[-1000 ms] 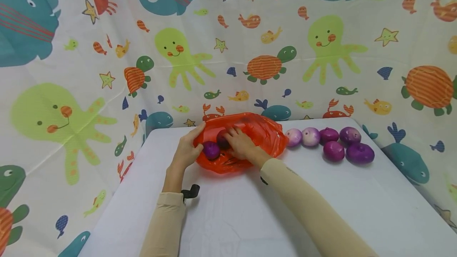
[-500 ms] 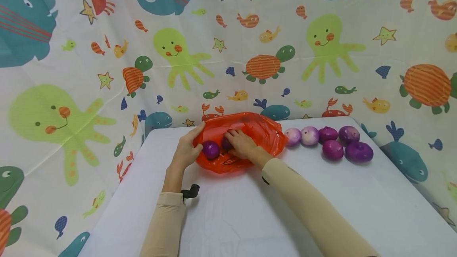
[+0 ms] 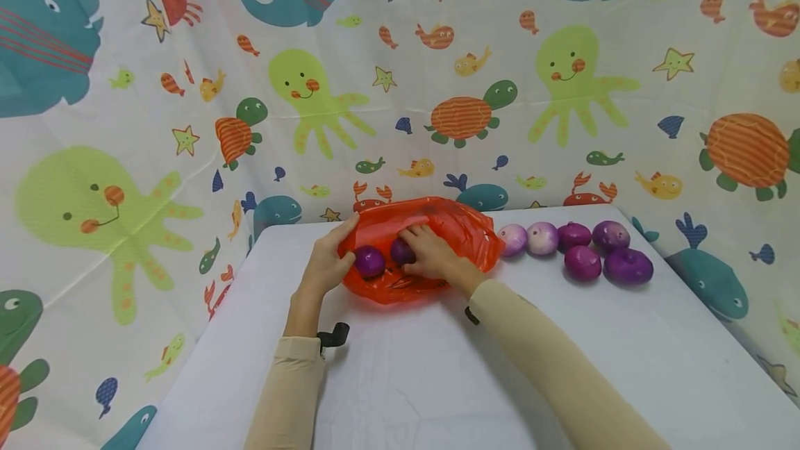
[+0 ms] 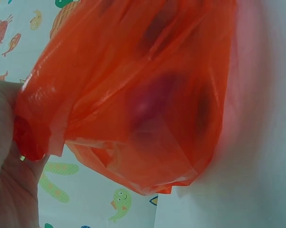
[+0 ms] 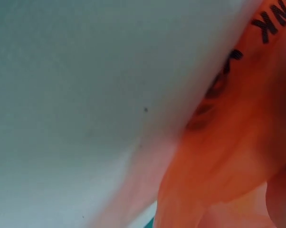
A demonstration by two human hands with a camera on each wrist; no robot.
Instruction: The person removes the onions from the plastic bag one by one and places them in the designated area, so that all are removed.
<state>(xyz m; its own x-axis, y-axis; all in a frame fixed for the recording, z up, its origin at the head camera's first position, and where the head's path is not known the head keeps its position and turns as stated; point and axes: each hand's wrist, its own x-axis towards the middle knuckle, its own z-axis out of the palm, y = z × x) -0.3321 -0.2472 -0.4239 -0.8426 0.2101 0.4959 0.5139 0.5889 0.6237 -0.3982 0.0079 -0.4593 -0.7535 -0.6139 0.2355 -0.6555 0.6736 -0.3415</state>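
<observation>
A red plastic bag (image 3: 465, 228) lies on its side on the table, its mouth facing the person. At the left of the mouth, the left hand (image 3: 325, 262) grips the bag's edge; the left wrist view shows the film (image 4: 43, 128) bunched at that hand. Just inside the mouth sits a purple onion (image 3: 370, 262), close to the left thumb. The right hand (image 3: 431, 253) reaches into the bag and holds a second, darker purple onion (image 3: 403, 251), partly covered by its fingers. Blurred dark shapes show through the film in the left wrist view.
Several onions stand in a group right of the bag: a pale one (image 3: 542, 238), a magenta one (image 3: 582, 264) and a large purple one (image 3: 628, 267) among them. A white cover lies over the table (image 3: 400, 380). A sea-animal printed cloth (image 3: 400, 96) hangs behind and at the sides.
The right hand has shifted slightly to the right with the darker onion, widening the gap to the other onion in the bag. The left hand keeps its place.
</observation>
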